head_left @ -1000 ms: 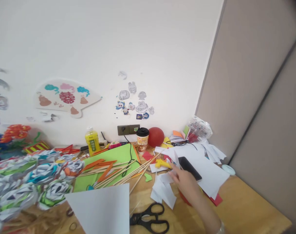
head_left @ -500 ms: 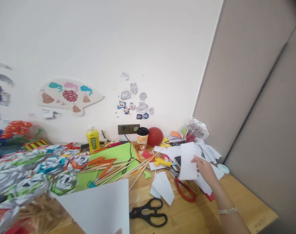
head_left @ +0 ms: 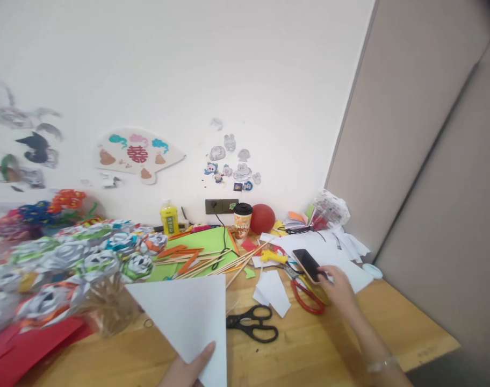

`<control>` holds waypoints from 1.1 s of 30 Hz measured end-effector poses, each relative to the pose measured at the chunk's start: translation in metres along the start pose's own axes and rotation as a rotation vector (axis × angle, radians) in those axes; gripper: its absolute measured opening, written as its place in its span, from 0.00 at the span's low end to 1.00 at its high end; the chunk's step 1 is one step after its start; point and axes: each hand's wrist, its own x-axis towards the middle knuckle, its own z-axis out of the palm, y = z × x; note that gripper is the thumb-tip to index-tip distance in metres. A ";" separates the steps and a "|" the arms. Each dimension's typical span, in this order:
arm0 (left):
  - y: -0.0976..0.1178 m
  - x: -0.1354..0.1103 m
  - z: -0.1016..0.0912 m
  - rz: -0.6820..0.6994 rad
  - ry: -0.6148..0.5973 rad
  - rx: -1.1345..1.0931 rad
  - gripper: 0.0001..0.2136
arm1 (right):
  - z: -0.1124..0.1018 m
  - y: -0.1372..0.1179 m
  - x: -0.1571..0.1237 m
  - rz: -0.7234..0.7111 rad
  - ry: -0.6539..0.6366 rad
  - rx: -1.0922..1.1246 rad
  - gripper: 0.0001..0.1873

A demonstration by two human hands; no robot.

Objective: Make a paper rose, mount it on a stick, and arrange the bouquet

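Observation:
My left hand (head_left: 191, 370) grips the lower part of a white sheet of paper (head_left: 188, 309), its thumb lying on top and its other fingers mostly hidden. The sheet has a slanted left edge. On the right, my right hand (head_left: 337, 286) has its fingers closed at the near end of a dark-screened smartphone (head_left: 306, 262). Red-handled scissors (head_left: 309, 301) lie just left of that hand. Black-handled scissors (head_left: 255, 325) rest on the table right of the sheet, which covers their blades.
Paper flowers (head_left: 95, 260) crowd the left, beside red paper (head_left: 35, 349). Thin sticks (head_left: 213, 266) lie over green paper (head_left: 204, 242). A lidded cup (head_left: 243, 221), a red ball (head_left: 262, 219) and a yellow bottle (head_left: 170, 219) stand by the wall. White paper scraps (head_left: 274, 293) lie mid-table.
My right hand has let go of a white paper piece and now holds the phone, which was mostly covered before. More of my left hand shows. The view has turned slightly left.

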 end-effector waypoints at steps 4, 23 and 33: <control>0.008 -0.013 -0.002 0.056 0.038 -0.036 0.28 | 0.055 -0.082 -0.085 -0.101 -0.326 0.551 0.14; 0.008 -0.016 0.003 0.302 -0.089 -0.084 0.23 | 0.113 -0.151 -0.167 0.085 -0.378 1.084 0.25; -0.008 0.003 0.011 0.401 0.117 -0.243 0.45 | 0.110 -0.148 -0.169 -0.243 -0.135 0.680 0.15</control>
